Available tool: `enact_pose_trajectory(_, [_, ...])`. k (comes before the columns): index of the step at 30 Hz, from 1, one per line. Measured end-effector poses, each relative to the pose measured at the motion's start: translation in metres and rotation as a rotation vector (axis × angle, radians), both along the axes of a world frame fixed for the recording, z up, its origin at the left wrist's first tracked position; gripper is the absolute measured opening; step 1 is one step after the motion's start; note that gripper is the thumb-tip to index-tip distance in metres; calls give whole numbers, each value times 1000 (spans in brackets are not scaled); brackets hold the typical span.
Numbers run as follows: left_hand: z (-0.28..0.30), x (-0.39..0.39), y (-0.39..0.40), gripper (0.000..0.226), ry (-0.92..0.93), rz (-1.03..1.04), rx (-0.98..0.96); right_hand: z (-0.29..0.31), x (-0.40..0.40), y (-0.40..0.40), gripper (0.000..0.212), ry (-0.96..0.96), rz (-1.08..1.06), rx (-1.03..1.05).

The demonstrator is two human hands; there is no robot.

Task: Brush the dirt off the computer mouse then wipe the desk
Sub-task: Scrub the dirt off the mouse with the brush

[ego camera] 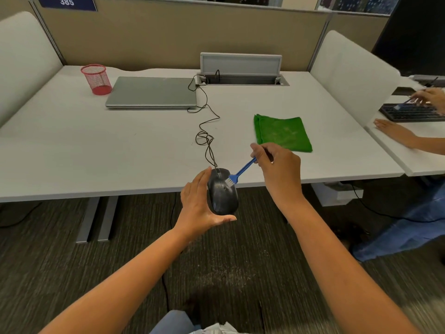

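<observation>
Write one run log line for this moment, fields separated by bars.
step: brushing mouse | left hand: holds mouse off desk edge | right hand: holds blue brush, bristles on mouse | green cloth: on desk, untouched

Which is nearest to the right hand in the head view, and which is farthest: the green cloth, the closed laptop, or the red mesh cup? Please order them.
From the right hand, which holds the blue brush:
1. Green cloth, just behind the hand on the desk.
2. Closed laptop, farther back, to the left.
3. Red mesh cup, left of the laptop, at the back-left.
</observation>
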State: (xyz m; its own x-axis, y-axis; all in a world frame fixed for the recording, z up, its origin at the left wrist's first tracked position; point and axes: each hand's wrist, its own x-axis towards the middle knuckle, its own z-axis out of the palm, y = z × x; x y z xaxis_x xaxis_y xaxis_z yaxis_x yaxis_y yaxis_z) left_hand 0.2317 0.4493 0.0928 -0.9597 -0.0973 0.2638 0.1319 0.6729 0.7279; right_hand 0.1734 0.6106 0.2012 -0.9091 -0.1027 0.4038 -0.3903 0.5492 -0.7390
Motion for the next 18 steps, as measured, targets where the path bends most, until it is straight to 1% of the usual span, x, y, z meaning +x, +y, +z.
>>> enact_pose_trajectory(2, [1, -1, 0, 122, -4, -6, -4, 1, -2, 1, 28, 18, -5, -17])
enact_pose_trajectory(8, [-2, -6, -1, 122, -21, 14, 3, -8, 4, -6, 28, -21, 65, 21])
enact_pose_trajectory(12, [-3, -8, -5, 123, -33, 20, 8, -8, 1, -4, 27, 48, 3, -58])
enact_pose_trajectory(18, [-2, -10, -8, 123, -16, 20, 19, -13, 1, -8, 23, -16, 39, -87])
